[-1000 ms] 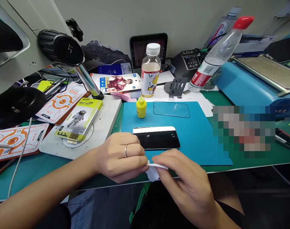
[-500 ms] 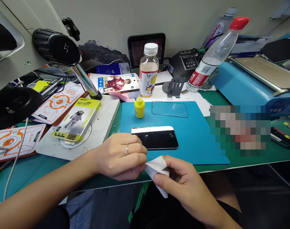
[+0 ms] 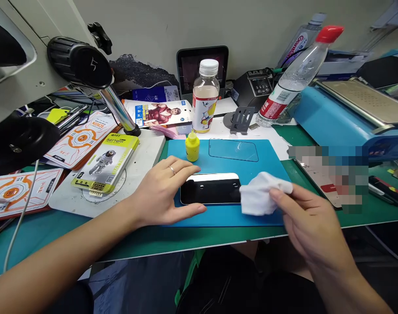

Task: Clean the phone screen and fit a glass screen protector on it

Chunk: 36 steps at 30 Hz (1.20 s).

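Observation:
A phone [image 3: 215, 192] with a black screen lies flat on a blue mat [image 3: 192, 217]. My left hand [image 3: 168, 189], a ring on one finger, is open at the phone's left end; its thumb reaches along the near side and the fingers along the far side. Whether it touches the phone I cannot tell. Between thumb and fingers, my right hand [image 3: 312, 218] pinches a white wipe [image 3: 259, 194], which hangs by the phone's right end. Behind the phone, a yellow dropper bottle [image 3: 192, 147] stands upright, and a clear black-edged screen protector [image 3: 233, 150] lies on the mat.
Left, a yellow battery pack [image 3: 105, 163] sits on a white stand base [image 3: 146, 161] beneath a microscope post [image 3: 120, 111]. Behind the mat are a drink bottle [image 3: 205, 98], a leaning red-capped bottle [image 3: 292, 83] and a phone holder [image 3: 243, 120]. A blue machine [image 3: 336, 122] stands at right, near a partly blurred phone [image 3: 317, 174].
My left hand has let go of the wipe and opened beside the phone. My right hand has moved right and up, carrying the wipe to the phone's right end.

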{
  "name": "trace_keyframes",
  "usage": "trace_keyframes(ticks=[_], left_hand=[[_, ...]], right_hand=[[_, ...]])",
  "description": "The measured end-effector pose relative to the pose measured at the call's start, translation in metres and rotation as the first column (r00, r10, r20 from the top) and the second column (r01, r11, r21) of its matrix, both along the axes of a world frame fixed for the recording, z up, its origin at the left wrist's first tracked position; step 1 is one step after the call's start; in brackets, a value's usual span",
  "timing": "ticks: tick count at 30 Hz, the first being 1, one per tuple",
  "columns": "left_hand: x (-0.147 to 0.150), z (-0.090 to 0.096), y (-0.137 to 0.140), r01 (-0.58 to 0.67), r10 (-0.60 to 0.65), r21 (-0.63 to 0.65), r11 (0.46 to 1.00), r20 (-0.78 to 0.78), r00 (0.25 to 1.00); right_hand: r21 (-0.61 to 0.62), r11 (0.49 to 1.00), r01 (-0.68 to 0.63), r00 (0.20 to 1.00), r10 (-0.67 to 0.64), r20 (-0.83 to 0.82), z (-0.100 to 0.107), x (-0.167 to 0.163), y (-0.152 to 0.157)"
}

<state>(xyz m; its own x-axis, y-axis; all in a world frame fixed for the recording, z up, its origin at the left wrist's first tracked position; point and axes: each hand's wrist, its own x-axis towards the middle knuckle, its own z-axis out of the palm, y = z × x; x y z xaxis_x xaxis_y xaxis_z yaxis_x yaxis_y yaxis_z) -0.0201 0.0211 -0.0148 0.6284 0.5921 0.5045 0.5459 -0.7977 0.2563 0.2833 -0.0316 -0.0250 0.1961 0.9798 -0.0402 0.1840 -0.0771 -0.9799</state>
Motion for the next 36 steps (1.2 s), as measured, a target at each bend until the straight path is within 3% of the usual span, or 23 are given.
trace_keyframes(ticks=[2, 4, 8, 18, 23, 26, 30, 36], left_hand=[[0.001, -0.002, 0.002, -0.040, 0.031, -0.077, 0.996, -0.108, 0.994], [0.002, -0.004, 0.002, -0.054, 0.031, -0.122, 0.991, -0.186, 0.982], [0.003, -0.006, 0.002, -0.084, 0.045, -0.146, 0.986, -0.254, 0.966], [0.002, -0.006, 0.004, -0.092, 0.036, -0.193, 0.977, -0.275, 0.961], [0.001, -0.005, 0.004, -0.072, 0.014, -0.203, 0.977, -0.272, 0.962], [0.001, -0.006, 0.005, -0.056, 0.000, -0.203, 0.977, -0.264, 0.964], [0.001, -0.007, 0.005, -0.052, 0.004, -0.185, 0.981, -0.253, 0.967], [0.002, -0.008, 0.004, -0.050, -0.004, -0.207, 0.977, -0.249, 0.968]], right_hand=[[0.163, 0.986, -0.022, 0.942, -0.034, 0.334, 0.000, 0.009, 0.011], [0.277, 0.946, -0.169, 0.818, -0.022, 0.574, 0.001, 0.010, 0.020], [0.333, 0.828, -0.452, 0.651, 0.050, 0.758, -0.002, 0.001, 0.028], [0.234, 0.795, -0.560, 0.550, 0.146, 0.822, -0.008, 0.003, 0.023], [0.191, 0.751, -0.632, 0.433, 0.139, 0.890, -0.009, 0.003, 0.016], [0.177, 0.756, -0.630, 0.385, 0.107, 0.917, -0.015, 0.003, 0.017], [0.142, 0.788, -0.599, 0.355, 0.103, 0.929, -0.021, 0.006, 0.020], [0.124, 0.739, -0.662, 0.321, 0.129, 0.938, -0.015, 0.005, 0.006]])
